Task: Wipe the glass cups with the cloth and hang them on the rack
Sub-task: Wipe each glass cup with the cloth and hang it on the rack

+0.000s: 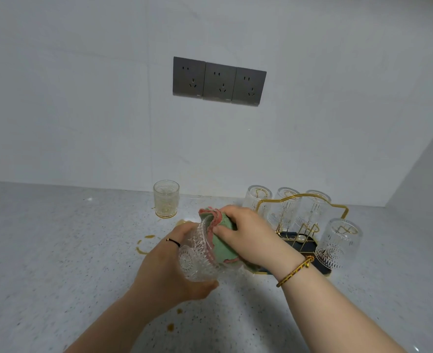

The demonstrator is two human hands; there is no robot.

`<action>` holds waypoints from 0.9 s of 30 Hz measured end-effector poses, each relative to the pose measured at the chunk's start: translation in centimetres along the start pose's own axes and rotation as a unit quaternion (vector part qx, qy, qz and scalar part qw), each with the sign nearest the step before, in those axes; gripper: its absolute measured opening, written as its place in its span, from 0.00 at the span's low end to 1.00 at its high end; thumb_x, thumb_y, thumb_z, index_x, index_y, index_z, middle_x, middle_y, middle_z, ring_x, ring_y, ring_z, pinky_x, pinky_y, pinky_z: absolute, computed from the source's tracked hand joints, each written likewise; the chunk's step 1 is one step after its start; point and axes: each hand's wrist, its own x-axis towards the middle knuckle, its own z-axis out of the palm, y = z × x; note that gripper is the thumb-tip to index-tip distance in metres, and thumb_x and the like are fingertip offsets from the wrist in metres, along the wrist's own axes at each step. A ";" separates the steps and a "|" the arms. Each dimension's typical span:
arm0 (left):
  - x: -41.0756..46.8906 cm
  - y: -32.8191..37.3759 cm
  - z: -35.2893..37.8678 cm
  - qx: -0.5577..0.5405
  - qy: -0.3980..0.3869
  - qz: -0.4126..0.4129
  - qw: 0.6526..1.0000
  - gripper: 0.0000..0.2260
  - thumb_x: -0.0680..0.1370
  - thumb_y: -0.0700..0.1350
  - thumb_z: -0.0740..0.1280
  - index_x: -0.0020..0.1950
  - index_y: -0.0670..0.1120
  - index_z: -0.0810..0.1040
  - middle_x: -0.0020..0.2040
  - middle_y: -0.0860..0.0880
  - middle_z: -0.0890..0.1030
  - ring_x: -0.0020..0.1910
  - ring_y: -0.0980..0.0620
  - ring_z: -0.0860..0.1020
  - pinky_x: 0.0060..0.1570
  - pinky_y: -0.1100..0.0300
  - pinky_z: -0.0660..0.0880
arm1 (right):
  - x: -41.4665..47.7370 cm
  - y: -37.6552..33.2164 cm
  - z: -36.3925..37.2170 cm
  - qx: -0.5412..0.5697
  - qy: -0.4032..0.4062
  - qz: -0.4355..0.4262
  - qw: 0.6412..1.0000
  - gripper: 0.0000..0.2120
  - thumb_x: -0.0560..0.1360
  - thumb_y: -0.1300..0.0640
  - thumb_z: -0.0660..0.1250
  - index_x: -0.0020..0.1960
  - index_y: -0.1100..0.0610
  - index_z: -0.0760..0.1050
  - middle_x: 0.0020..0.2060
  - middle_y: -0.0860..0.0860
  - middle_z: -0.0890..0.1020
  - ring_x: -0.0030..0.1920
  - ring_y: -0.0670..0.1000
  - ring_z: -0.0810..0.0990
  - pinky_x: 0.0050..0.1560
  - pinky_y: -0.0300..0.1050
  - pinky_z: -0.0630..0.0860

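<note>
My left hand grips a patterned glass cup, tilted above the counter with its mouth toward the wall. My right hand holds a green cloth with a pink edge pressed into and over the cup's rim. Another glass cup stands upright near the wall, stained yellowish inside. To the right stands a gold wire rack on a dark tray, with several clear cups hanging upside down on it, one of them at the front right.
Brownish liquid rings and drops mark the speckled counter left of the held cup, with more drops nearer me. Three grey wall sockets sit above. A side wall closes the right end.
</note>
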 end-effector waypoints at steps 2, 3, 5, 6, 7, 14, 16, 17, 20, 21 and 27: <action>-0.1 -0.1 0.1 0.009 0.008 -0.003 1.000 0.34 0.48 0.65 0.67 0.52 0.69 0.60 0.51 0.66 0.72 0.51 0.66 0.73 0.47 0.74 0.68 | 0.1 0.0 0.4 0.005 0.002 0.007 1.000 0.10 0.75 0.57 0.62 0.54 0.60 0.75 0.51 0.56 0.80 0.53 0.55 0.76 0.50 0.45 0.71; -0.1 -0.2 0.1 0.007 0.009 -0.006 1.000 0.34 0.48 0.65 0.67 0.52 0.68 0.60 0.52 0.66 0.72 0.51 0.65 0.73 0.48 0.73 0.69 | 0.0 -0.1 0.4 0.007 0.003 0.007 1.000 0.10 0.75 0.57 0.62 0.54 0.60 0.75 0.51 0.56 0.80 0.52 0.55 0.76 0.51 0.45 0.72; -0.3 -0.4 0.3 0.016 0.016 -0.003 1.000 0.35 0.48 0.65 0.67 0.53 0.68 0.60 0.51 0.67 0.71 0.50 0.62 0.75 0.49 0.72 0.69 | 0.0 -0.3 0.1 0.013 -0.008 0.010 1.000 0.09 0.75 0.56 0.62 0.52 0.61 0.75 0.47 0.56 0.80 0.49 0.54 0.76 0.47 0.45 0.72; -0.4 -0.4 0.4 0.027 0.025 -0.002 0.999 0.36 0.48 0.65 0.66 0.55 0.67 0.61 0.51 0.67 0.71 0.49 0.61 0.75 0.49 0.72 0.69 | 0.1 -0.2 -0.1 0.009 -0.027 0.022 0.999 0.08 0.75 0.56 0.62 0.47 0.61 0.75 0.42 0.55 0.79 0.44 0.53 0.76 0.42 0.44 0.71; -0.4 -0.4 0.3 0.048 0.043 0.005 0.998 0.38 0.49 0.66 0.66 0.59 0.65 0.63 0.51 0.66 0.72 0.49 0.61 0.74 0.50 0.70 0.70 | 0.1 0.0 -0.2 -0.002 -0.049 0.045 0.998 0.10 0.76 0.55 0.61 0.40 0.60 0.74 0.36 0.54 0.76 0.37 0.51 0.73 0.36 0.43 0.68; 0.4 -0.9 0.6 0.190 0.189 0.163 0.949 0.34 0.56 0.64 0.64 0.58 0.48 0.69 0.49 0.51 0.80 0.49 0.54 0.71 0.40 0.60 0.73 | -0.4 0.8 0.4 0.073 -0.065 0.099 0.990 0.12 0.76 0.55 0.60 0.45 0.66 0.73 0.40 0.58 0.75 0.41 0.53 0.72 0.42 0.45 0.69; 0.4 -1.5 0.9 0.140 0.170 0.159 0.962 0.35 0.56 0.63 0.66 0.58 0.49 0.68 0.51 0.52 0.78 0.51 0.55 0.71 0.46 0.58 0.72 | -0.5 0.5 0.3 0.051 -0.020 0.062 0.997 0.09 0.76 0.56 0.60 0.46 0.63 0.73 0.38 0.53 0.74 0.39 0.50 0.72 0.39 0.43 0.66; 0.4 -1.3 0.7 0.082 0.150 0.141 0.975 0.35 0.55 0.63 0.68 0.58 0.51 0.68 0.53 0.56 0.75 0.53 0.55 0.71 0.50 0.57 0.71 | -0.5 0.4 0.2 0.035 0.002 0.041 0.999 0.07 0.77 0.56 0.59 0.45 0.60 0.72 0.36 0.50 0.73 0.38 0.48 0.70 0.36 0.42 0.63; 0.4 -1.4 0.6 -0.100 0.099 0.006 0.990 0.34 0.55 0.60 0.69 0.60 0.61 0.65 0.61 0.57 0.70 0.61 0.53 0.70 0.60 0.54 0.68 | -0.7 0.3 0.0 0.001 0.060 -0.025 0.998 0.04 0.76 0.57 0.60 0.44 0.55 0.70 0.31 0.45 0.69 0.37 0.49 0.69 0.35 0.41 0.58; 0.5 -1.4 0.5 -0.165 0.086 -0.053 0.981 0.32 0.59 0.61 0.67 0.63 0.60 0.65 0.63 0.55 0.71 0.63 0.52 0.71 0.60 0.53 0.69 | -0.7 0.4 -0.1 -0.004 0.072 -0.044 0.996 0.04 0.76 0.57 0.60 0.45 0.56 0.71 0.31 0.46 0.71 0.37 0.49 0.69 0.35 0.41 0.58; 0.6 -1.1 -0.2 -0.436 -0.074 -0.268 0.856 0.25 0.75 0.61 0.50 0.50 0.45 0.78 0.33 0.43 0.82 0.26 0.49 0.80 0.23 0.62 0.76 | -1.2 0.7 0.8 0.018 0.120 -0.089 0.989 0.09 0.76 0.57 0.62 0.54 0.59 0.75 0.44 0.56 0.82 0.45 0.55 0.78 0.43 0.44 0.68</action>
